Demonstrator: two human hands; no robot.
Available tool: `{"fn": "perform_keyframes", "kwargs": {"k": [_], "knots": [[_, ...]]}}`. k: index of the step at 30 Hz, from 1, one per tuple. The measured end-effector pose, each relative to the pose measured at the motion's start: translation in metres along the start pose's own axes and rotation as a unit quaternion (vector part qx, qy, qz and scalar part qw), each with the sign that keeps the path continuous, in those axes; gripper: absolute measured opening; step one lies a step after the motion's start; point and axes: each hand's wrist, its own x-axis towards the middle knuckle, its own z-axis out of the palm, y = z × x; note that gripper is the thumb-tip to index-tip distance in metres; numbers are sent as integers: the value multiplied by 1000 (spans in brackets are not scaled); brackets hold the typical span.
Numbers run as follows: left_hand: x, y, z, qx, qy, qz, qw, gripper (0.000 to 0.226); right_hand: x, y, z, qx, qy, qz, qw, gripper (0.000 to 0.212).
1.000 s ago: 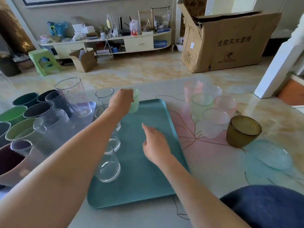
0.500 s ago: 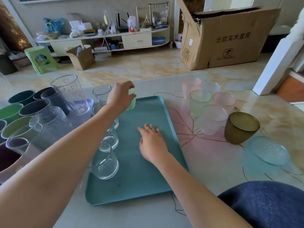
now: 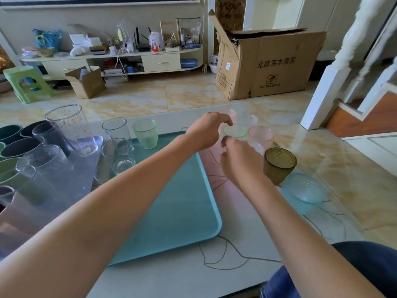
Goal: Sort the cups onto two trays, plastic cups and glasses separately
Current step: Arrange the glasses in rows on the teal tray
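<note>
Both hands are out over the group of soft-colored cups just right of the teal tray (image 3: pixel 171 211); the left hand (image 3: pixel 207 131) sits above a pale green cup (image 3: pixel 235 131), fingers bent down near its rim, but I can't tell if they touch or hold it; the right hand (image 3: pixel 240 160) is just in front, fingers curled toward a clear frosted cup that it mostly hides, and I can't tell if it grips that one either; a pink cup (image 3: pixel 260 134) stands right beside the pale green one, w/ another pinkish cup and a clear one behind, partly hidden by the left hand; a dark amber cup (image 3: pixel 279 165) stands near the right wrist, and a light blue cup (image 3: pixel 305 188) lies tipped on its side next to it on the table (image 3: pixel 354 179); on the tray, at the far left corner, a green dotted cup (image 3: pixel 146 133) stands upright, w/ clear glasses (image 3: pixel 118 145) in a row along the tray's left edge; left of the tray a tall clear cup w/ red prints (image 3: pixel 72 129) stands on a see-thru tray, w/ dark and green cups (image 3: pixel 12 147) packed close beside it; far back on the floor are a big cardboard box (image 3: pixel 266 63) and a low shelf (image 3: pixel 120 61).
</note>
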Motion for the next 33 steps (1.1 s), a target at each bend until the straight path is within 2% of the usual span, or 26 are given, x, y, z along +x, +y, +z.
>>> {"fn": "perform_keyframes", "kwargs": {"k": [3,8,15,18,21,26,33], "knots": [[4,5,11,53,-31,22,998,62,2,23,-14,-46,17,45,998,34],[8,11,39,148,-71,9,986,42,7,49,0,-18,-74,84,994,26],[2,-6,53,194,-20,33,980,14,-1,52,11,-3,-57,51,997,22],[-10,-21,45,201,17,51,978,18,2,47,11,24,-45,37,998,28],[-27,-40,25,231,37,55,971,18,5,36,12,50,-21,26,998,24],[-65,-87,-22,262,62,9,963,22,2,8,18,55,16,-29,998,16],[-96,-132,-48,215,48,-99,970,18,-1,-19,26,113,-15,-51,992,17]]}}
